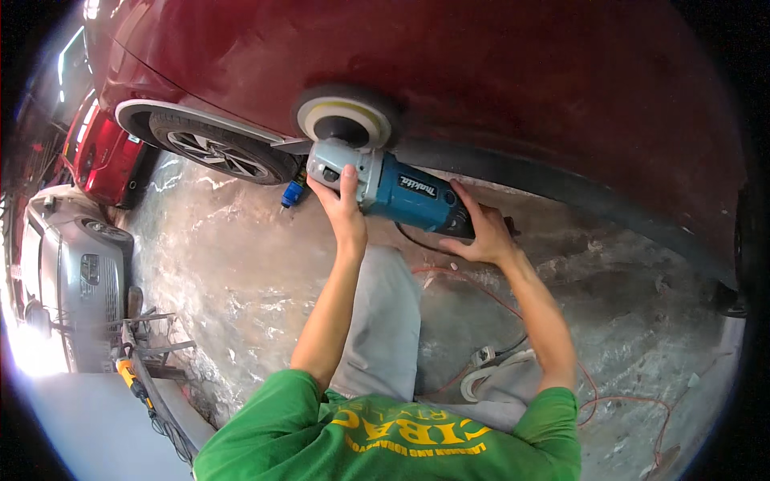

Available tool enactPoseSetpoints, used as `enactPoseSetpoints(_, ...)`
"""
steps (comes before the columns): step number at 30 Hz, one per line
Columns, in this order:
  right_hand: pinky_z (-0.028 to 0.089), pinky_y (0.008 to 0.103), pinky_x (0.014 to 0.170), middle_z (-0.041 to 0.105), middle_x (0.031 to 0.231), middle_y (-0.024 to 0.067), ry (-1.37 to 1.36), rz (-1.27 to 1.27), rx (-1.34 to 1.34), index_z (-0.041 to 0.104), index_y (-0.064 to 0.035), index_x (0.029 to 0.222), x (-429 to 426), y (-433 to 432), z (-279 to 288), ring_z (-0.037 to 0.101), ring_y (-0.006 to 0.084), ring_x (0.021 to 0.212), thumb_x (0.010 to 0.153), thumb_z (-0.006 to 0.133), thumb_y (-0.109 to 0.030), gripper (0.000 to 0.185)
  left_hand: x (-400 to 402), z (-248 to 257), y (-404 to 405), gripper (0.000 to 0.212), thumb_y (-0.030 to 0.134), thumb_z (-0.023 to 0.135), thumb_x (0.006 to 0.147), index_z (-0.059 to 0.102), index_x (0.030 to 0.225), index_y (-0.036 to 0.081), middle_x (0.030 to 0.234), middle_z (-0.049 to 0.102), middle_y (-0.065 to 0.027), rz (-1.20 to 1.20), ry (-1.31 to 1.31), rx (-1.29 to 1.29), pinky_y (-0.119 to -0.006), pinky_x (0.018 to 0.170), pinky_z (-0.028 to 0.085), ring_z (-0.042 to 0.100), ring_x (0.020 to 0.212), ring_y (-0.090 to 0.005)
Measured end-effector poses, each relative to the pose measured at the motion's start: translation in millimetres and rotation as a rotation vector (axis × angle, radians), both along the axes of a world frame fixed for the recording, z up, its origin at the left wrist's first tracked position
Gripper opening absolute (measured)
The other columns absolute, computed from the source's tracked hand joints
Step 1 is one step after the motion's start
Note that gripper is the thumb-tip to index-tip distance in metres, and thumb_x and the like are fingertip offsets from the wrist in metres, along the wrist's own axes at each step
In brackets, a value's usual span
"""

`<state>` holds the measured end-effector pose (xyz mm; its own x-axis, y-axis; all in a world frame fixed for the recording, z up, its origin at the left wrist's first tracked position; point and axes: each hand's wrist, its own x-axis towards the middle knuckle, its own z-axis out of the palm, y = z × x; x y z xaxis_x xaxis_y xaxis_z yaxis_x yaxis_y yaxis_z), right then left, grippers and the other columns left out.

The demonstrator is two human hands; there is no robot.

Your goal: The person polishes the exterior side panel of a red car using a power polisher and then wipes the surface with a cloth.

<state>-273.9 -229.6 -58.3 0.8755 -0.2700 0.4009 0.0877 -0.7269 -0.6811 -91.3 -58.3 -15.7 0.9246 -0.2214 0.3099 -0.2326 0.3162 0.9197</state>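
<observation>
Both my hands hold a teal Makita rotary polisher [409, 187]. My left hand [344, 207] is wrapped around its grey metal gear head, thumb on top. At the dark rear end, my right hand [487, 231] grips the body. The round polishing pad [310, 117], pale with a dark outer edge, rests against the lower side of a dark red car body [511, 78]. A black lower trim strip [541, 186] runs just beneath the pad. Below the tool, its black cord [415, 242] loops toward the floor.
Left of the pad is the car's wheel [219, 150], with a blue-capped bottle [293, 193] beside it. An orange extension cord [493, 294] and a plug connection [483, 356] lie on the concrete floor [240, 264]. A silver vehicle [84, 270] and a yellow power tool [128, 374] are leftward.
</observation>
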Motion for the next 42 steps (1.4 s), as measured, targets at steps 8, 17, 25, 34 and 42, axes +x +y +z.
enactPoseSetpoints(8, 0.051, 0.0457, 0.094, 0.060, 0.128, 0.0231, 0.036, 0.128, -0.078, 0.026, -0.0215, 0.155, 11.5, 14.3, -6.1, 0.063, 0.0407, 0.109, 0.078, 0.077, -0.037, 0.093, 15.4, 3.2, 16.1, 0.070, 0.041, 0.063, 0.094, 0.031, 0.145, 0.005, 0.135, 0.046, -0.0136, -0.018, 0.150, -0.027, -0.038, 0.106, 0.036, 0.046, 0.123, -0.0230)
enactPoseSetpoints(17, 0.051, 0.0459, 0.092, 0.059, 0.128, 0.0235, -0.227, 0.117, 0.073, 0.026, -0.0206, 0.155, 39.0, 53.6, 71.5, 0.061, 0.0428, 0.112, 0.073, 0.082, -0.026, 0.099, 26.2, 143.1, 37.4, 0.064, 0.037, 0.066, 0.092, 0.040, 0.135, -0.003, 0.124, 0.052, -0.0141, 0.013, -0.158, 0.019, -0.032, 0.102, 0.037, 0.050, 0.114, -0.0215)
enactPoseSetpoints(25, 0.053, 0.0470, 0.082, 0.068, 0.108, 0.0239, -0.107, 0.124, 0.083, 0.024, -0.0228, 0.155, 65.4, 68.5, 46.5, 0.066, 0.0448, 0.095, 0.075, 0.080, -0.031, 0.098, 70.7, 76.1, 59.3, 0.069, 0.041, 0.068, 0.090, 0.038, 0.137, -0.001, 0.124, 0.051, -0.0134, 0.025, 0.071, -0.015, -0.034, 0.099, 0.040, 0.050, 0.112, -0.0201)
enactPoseSetpoints(34, 0.054, 0.0492, 0.079, 0.068, 0.102, 0.0236, 0.219, 0.126, 0.108, 0.021, -0.0272, 0.155, 76.8, 75.1, -1.3, 0.067, 0.0427, 0.091, 0.069, 0.080, -0.019, 0.105, 88.7, -16.6, 70.2, 0.075, 0.041, 0.069, 0.090, 0.034, 0.141, 0.000, 0.132, 0.047, -0.0154, -0.023, 0.279, -0.032, -0.036, 0.103, 0.038, 0.048, 0.119, -0.0234)
enactPoseSetpoints(42, 0.054, 0.0502, 0.074, 0.068, 0.095, 0.0228, -0.129, 0.098, 0.109, 0.024, -0.0294, 0.154, 113.5, 106.7, 73.7, 0.067, 0.0429, 0.085, 0.072, 0.079, -0.018, 0.099, 118.1, 109.4, 95.1, 0.063, 0.043, 0.061, 0.094, 0.042, 0.138, 0.001, 0.124, 0.058, -0.0149, 0.041, 0.024, -0.006, -0.039, 0.098, 0.049, 0.060, 0.112, -0.0253)
